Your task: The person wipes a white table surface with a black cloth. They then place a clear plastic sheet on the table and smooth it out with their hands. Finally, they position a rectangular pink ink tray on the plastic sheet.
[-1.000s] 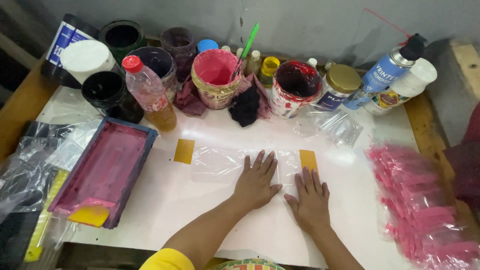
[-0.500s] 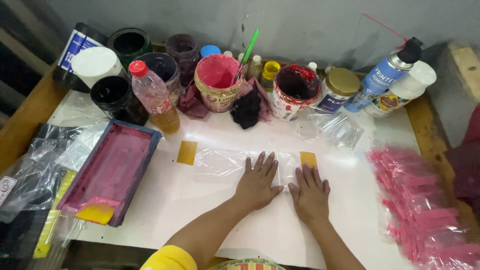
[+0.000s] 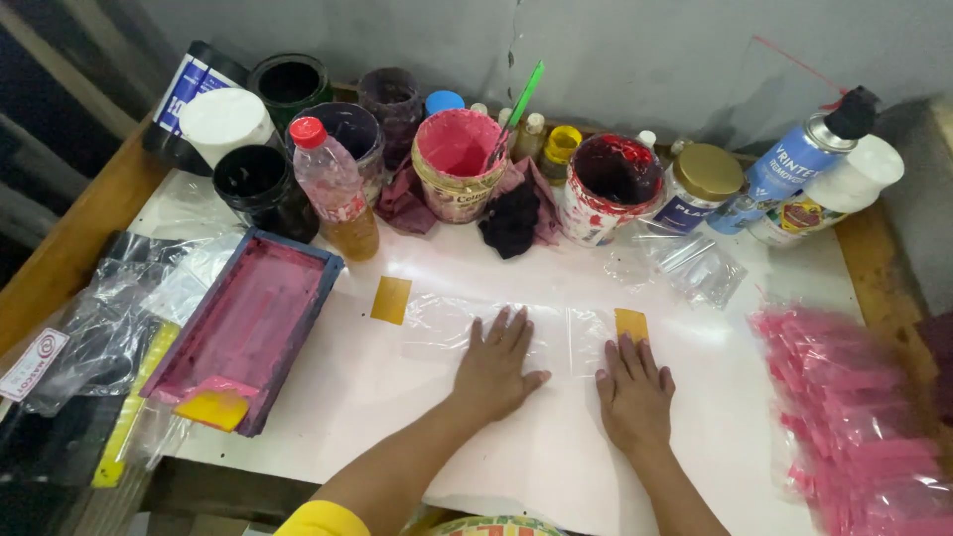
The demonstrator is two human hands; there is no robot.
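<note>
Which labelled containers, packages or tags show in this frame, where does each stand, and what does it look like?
Spray can: back right, blue label, black nozzle, leaning.
White bottle: beside the can, colourful label.
Jar: back row, gold lid, dark blue label.
Dark can: back left, blue-and-white label.
Pink-stained tub: back centre, cream printed band.
Clear bag: far left, white tag with red mark.
</note>
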